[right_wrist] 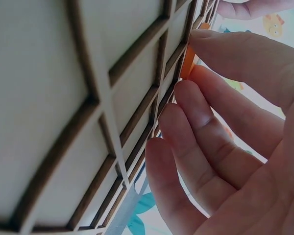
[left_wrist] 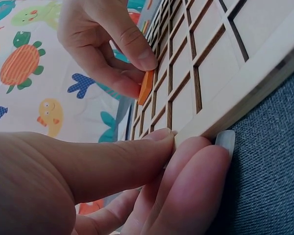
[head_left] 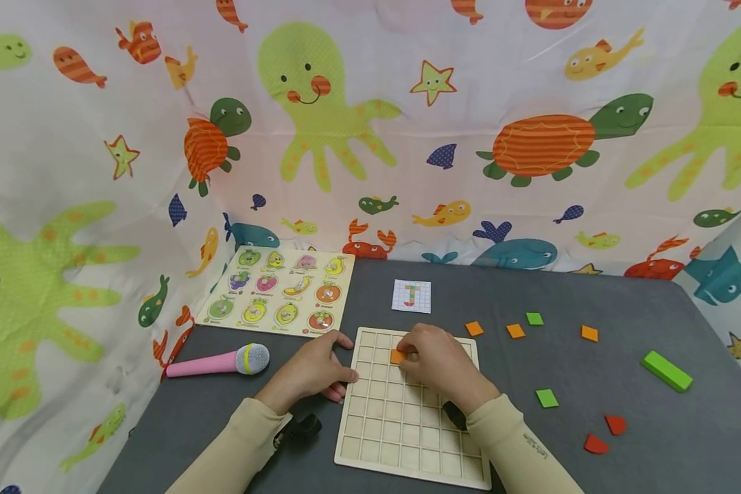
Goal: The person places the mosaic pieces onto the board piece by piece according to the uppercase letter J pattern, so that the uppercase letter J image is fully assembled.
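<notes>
A wooden grid board [head_left: 377, 429] with shallow square cells lies on the dark table. My left hand [head_left: 311, 370] grips its left edge; in the left wrist view the thumb lies at the rim with the fingers curled against the side. Over the upper part of the board, my right hand [head_left: 438, 363] pinches an orange square tile [head_left: 397, 357] between thumb and index finger. The right wrist view shows this tile [right_wrist: 187, 63] tilted close against the grid, the other fingers loosely curled beside the cells.
Beyond the board lies a small grid card [head_left: 411, 296] with a coloured figure. Orange tiles [head_left: 515, 331], green tiles [head_left: 547, 398], red pieces [head_left: 596, 444] and a green block [head_left: 667, 371] lie to the right. At left are a fruit puzzle board [head_left: 278, 291] and pink toy microphone [head_left: 216, 362].
</notes>
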`<state>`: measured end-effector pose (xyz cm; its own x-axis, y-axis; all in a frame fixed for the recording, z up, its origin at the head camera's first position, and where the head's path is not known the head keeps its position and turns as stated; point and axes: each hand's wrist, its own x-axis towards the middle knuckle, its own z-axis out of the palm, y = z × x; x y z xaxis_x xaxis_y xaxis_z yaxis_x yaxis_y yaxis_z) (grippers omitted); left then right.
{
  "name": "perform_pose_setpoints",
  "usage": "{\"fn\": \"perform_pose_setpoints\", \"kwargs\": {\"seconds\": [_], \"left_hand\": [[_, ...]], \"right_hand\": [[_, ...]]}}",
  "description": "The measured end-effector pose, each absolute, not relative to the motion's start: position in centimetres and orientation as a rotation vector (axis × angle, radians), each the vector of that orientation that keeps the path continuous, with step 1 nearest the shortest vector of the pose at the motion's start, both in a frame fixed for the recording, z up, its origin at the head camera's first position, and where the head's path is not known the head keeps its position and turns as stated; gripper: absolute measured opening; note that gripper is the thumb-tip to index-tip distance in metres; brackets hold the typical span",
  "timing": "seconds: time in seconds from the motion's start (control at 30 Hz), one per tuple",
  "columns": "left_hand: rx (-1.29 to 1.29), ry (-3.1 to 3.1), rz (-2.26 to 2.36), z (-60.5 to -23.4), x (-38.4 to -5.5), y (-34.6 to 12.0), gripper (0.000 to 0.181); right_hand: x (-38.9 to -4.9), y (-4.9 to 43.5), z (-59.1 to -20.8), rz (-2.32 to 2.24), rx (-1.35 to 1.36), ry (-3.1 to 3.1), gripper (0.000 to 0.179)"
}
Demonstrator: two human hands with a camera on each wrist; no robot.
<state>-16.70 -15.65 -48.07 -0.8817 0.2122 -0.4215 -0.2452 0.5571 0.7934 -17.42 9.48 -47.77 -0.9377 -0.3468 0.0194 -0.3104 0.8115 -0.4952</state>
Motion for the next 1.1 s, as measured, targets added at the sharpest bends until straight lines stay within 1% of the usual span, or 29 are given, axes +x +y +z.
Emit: {"fn": "perform_pose_setpoints", "kwargs": {"seconds": [0.53,0.87,1.0,1.1], "left_hand": [[-0.001,2.31,1.271,-47.8,-17.0,-14.7,0.058],[-0.039,2.299,1.292,-48.2,-16.7,-15.1,0.061],[-0.06,2.3,1.302,-48.1,-16.7,-15.5,0.061],[-0.059,2.3,1.297,-48.1,-16.7,-15.6,0.061]], "right_hand": [[-17.1,10.6,-47.4,-0.797,-0.473,2.917,0.016],[-17.4,11.2,-47.3,-0.821,-0.541,2.911,0.015],[-18.1,12.8,-46.4,-0.903,-0.485,2.874,0.018],[-18.6,15.2,-45.8,-0.914,-0.422,2.873,0.022]]}}
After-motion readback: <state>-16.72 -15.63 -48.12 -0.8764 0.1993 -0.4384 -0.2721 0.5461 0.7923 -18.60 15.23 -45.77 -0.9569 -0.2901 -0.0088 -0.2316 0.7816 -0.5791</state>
